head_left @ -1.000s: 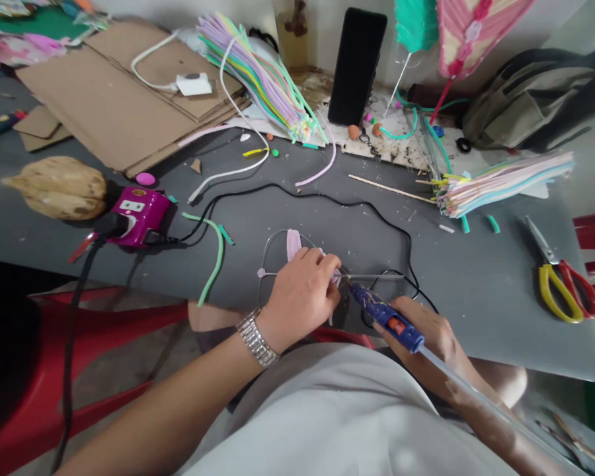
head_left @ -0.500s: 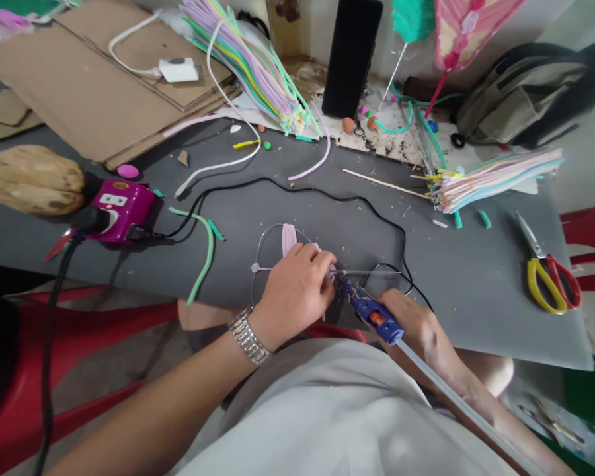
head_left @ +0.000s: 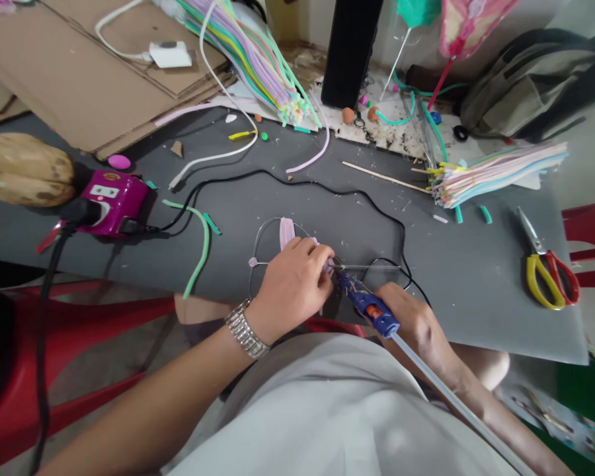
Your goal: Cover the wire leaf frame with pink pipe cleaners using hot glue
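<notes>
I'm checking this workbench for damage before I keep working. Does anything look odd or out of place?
The white board behind the grey mat looks damaged: its surface is flaked and torn, with brown patches showing through. The glue stick in the glue gun also looks unusually long, running past the right hand.

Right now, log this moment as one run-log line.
left hand: holds wire frame with pink strip | right hand: grips blue glue gun, nozzle at frame
</notes>
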The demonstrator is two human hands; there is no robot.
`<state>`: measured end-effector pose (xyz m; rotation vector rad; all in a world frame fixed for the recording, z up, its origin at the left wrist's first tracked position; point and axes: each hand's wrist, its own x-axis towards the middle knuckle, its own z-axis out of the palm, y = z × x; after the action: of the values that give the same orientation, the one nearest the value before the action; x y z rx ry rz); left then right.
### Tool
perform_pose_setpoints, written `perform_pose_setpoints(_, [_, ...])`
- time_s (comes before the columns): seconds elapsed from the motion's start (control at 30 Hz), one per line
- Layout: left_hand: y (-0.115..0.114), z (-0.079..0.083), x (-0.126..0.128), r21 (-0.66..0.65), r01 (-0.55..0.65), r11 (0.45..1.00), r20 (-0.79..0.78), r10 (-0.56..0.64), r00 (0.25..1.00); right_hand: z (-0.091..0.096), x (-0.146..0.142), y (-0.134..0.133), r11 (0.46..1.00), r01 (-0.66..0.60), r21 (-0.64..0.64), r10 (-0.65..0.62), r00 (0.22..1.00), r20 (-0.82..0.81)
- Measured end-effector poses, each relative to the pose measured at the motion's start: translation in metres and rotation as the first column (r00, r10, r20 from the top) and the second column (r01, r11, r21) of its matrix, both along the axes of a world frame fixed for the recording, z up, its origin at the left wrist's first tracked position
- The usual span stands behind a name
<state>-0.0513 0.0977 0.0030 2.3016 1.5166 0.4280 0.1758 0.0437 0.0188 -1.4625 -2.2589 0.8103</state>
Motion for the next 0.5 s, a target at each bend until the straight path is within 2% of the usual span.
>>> perform_pose_setpoints(0.2, [0.0001,-0.0002,0.0006,-0.013,0.005,1.0,-0.013,-0.005,1.0,-0.004,-0.0005,0.0007,0.999,-0.013,0.05,0.014,1.0,-0.002])
perform_pose_setpoints(0.5, [0.0001,0.0,0.0018,-0.02,0.005,1.0,-0.011,-0.005,1.0,-0.0026,-0.0001,-0.0006,0.999,-0.006,0.05,0.006,1.0,0.005])
